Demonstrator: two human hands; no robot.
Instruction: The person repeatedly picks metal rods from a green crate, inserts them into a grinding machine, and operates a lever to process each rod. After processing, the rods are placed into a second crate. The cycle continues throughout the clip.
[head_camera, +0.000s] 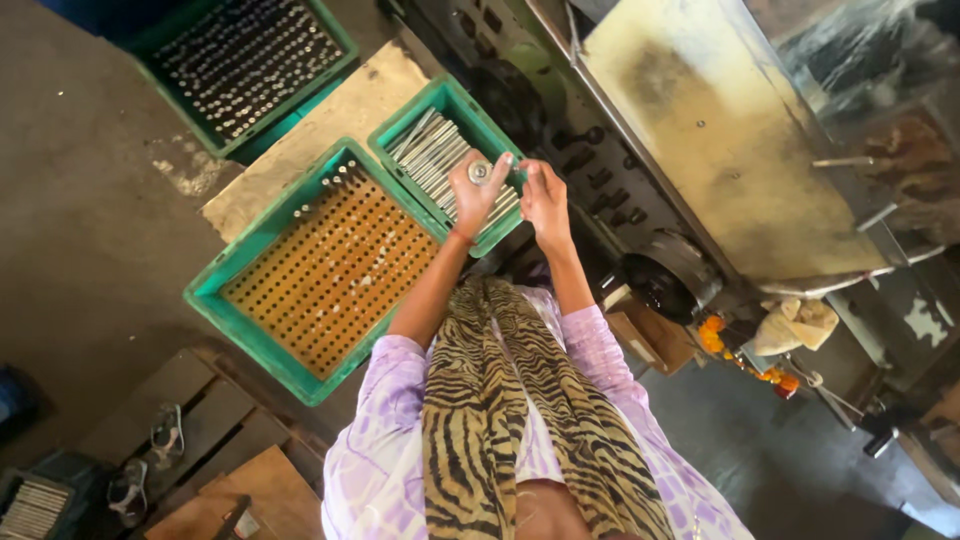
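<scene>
Left hand (476, 190) pinches small round metal part (480, 171), raised above tray of rods (437, 150). Right hand (545, 197) beside it, fingers curled (contents unclear). Judged mid-handling; next calls for steady alignment.

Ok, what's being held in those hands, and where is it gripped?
The left hand holds a small round silver metal part, pinched at its rim by the fingers. The right hand is beside it; whether it grips anything cannot be told.

We see a dark concrete floor (90, 200) with a worn wooden pallet (200, 420) on it. Beside us stands a grimy metal machine (720, 150) in daylight.
</scene>
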